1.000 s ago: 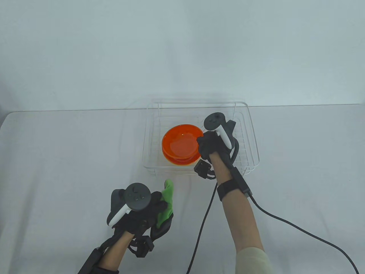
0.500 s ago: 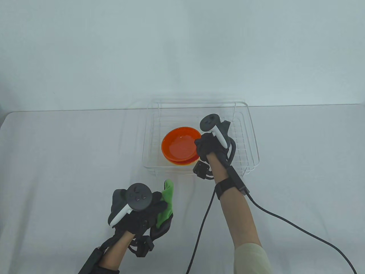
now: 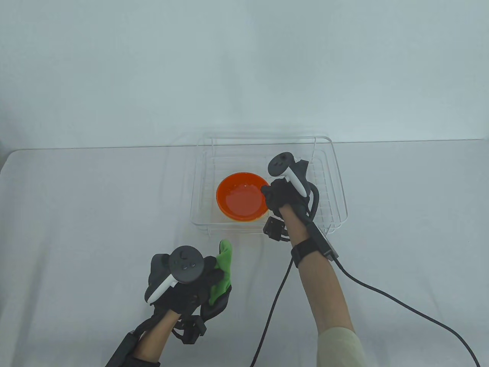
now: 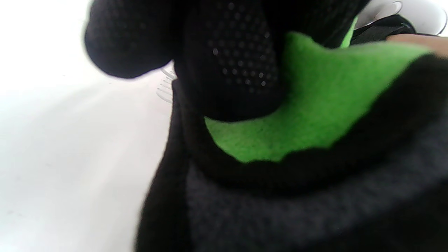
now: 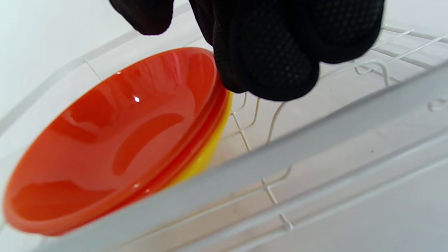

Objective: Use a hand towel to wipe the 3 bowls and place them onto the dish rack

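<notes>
A stack of bowls sits in the white wire dish rack (image 3: 338, 183), left of its middle. The top orange bowl (image 3: 240, 197) lies nested and level, with a second orange rim just under it and a yellow bowl (image 5: 210, 147) at the bottom. My right hand (image 3: 273, 193) hovers at the stack's right rim. In the right wrist view its fingers (image 5: 273, 70) hang loosely curled against the rim of the orange bowl (image 5: 122, 140), and the thumb is lifted off it. My left hand (image 3: 206, 275) rests on the table near the front and grips a green hand towel (image 3: 223, 267), seen bunched in its palm (image 4: 315, 98).
The rack's near rail (image 5: 315, 140) runs across the right wrist view, between the camera and the bowls. A black cable (image 3: 401, 306) trails from the right wrist to the bottom right. The right half of the rack floor (image 3: 324, 198) holds no dishes.
The top orange bowl has gone from tilted above the stack to nested level in it. My right hand has eased back slightly. The left hand has stayed put with the towel.
</notes>
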A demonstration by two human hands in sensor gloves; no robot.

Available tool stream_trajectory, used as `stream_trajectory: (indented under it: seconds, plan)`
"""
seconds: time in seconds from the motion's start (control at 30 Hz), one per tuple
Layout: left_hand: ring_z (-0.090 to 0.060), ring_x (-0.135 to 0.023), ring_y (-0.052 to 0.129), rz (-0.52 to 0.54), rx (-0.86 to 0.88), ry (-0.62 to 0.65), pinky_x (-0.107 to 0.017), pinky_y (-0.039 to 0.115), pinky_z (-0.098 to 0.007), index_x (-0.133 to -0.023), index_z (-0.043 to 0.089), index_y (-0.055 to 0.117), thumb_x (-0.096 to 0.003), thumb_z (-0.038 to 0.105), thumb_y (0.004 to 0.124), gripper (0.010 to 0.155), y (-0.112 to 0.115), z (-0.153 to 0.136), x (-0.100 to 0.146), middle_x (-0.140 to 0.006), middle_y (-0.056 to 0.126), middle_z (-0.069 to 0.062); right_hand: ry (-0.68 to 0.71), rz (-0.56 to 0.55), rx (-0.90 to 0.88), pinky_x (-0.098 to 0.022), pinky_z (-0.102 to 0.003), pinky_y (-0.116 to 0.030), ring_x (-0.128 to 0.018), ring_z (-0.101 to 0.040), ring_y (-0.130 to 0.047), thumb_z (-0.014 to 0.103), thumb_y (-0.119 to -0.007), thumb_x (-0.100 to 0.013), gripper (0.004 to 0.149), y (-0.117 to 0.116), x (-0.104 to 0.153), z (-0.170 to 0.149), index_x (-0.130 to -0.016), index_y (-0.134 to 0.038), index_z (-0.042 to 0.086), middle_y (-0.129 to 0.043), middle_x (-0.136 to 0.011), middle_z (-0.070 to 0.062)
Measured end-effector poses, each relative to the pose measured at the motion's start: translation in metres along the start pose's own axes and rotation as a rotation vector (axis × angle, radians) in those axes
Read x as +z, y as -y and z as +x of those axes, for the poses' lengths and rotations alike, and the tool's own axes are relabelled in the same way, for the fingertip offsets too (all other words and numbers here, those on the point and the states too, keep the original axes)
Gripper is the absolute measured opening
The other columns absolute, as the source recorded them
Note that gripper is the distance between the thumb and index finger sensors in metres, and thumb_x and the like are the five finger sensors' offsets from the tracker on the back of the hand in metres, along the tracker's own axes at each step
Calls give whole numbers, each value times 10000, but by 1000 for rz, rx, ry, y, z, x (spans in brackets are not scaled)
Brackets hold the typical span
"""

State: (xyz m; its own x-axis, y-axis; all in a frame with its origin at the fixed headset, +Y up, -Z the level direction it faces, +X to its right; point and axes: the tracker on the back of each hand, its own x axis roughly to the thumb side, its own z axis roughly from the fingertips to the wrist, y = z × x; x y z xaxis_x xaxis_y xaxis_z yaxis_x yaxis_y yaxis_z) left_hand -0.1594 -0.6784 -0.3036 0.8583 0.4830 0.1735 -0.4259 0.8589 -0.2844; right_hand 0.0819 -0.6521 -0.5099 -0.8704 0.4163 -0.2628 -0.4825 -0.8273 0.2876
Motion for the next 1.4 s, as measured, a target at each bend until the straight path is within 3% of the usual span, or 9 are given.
stream_trajectory:
  seconds: [0.17, 0.33, 0.43, 0.57, 0.73, 0.9, 1.07, 1.4]
  plan:
    - [-85, -281, 1030, 0, -5, -6, -318, 885, -313, -910, 69, 742, -523, 372, 747, 491, 0, -1, 0, -612, 945, -61, 115, -34, -48, -447, -506, -810, -564, -324, -992, 439, -644, -580, 638, 20, 29, 2, -1011, -629, -31, -912, -791, -232]
    - [-85, -281, 1030, 4, -20, -20, -318, 885, -313, -911, 71, 740, -524, 372, 745, 490, 0, -2, 0, -613, 944, -59, 355, -97, -9, -603, -643, -666, -861, -449, -839, 482, -614, -575, 701, 37, 92, -8, -1069, -518, -6, -748, -1009, -248]
    - [-85, -281, 1030, 7, -26, -29, -318, 885, -313, -911, 70, 741, -524, 373, 744, 491, 0, -3, -1, -612, 945, -59, 457, -120, -7, -637, -682, -597, -937, -488, -757, 505, -598, -570, 733, 39, 129, -26, -1088, -473, 2, -679, -1065, -257]
    - [-84, -281, 1030, 7, -35, -37, -318, 885, -312, -911, 70, 740, -524, 373, 743, 492, 0, -3, -1, -612, 945, -59, 553, -126, -24, -653, -716, -531, -1018, -533, -619, 536, -575, -564, 769, 30, 171, -58, -1106, -421, 12, -573, -1125, -274]
    - [-85, -281, 1030, 9, -89, -47, -320, 885, -314, -912, 70, 740, -524, 373, 743, 493, 2, -2, -1, -612, 945, -59, 638, -157, -20, -661, -733, -494, -1057, -546, -525, 563, -560, -556, 802, -1, 215, -105, -1115, -366, 21, -485, -1158, -278]
    - [-86, -281, 1030, -8, -110, -56, -319, 884, -315, -910, 69, 742, -524, 373, 743, 491, 6, 0, -4, -612, 945, -59, 654, -202, 20, -670, -743, -467, -1079, -558, -452, 593, -547, -544, 833, -25, 232, -130, -1118, -345, 24, -454, -1173, -274]
    - [-87, -282, 1030, -24, -165, -76, -320, 884, -315, -912, 68, 740, -524, 372, 744, 492, 9, 6, -11, -612, 945, -61, 655, -192, 37, -675, -749, -433, -1080, -566, -411, 602, -539, -541, 846, -29, 229, -131, -1119, -326, 22, -428, -1178, -275]
    - [-96, -288, 1023, -140, -376, -191, -328, 876, -323, -921, 70, 734, -528, 374, 748, 497, 6, 31, -60, -620, 939, -66, 655, -190, 15, -678, -748, -416, -1074, -572, -417, 602, -541, -541, 846, -28, 228, -136, -1117, -336, 18, -438, -1174, -281]
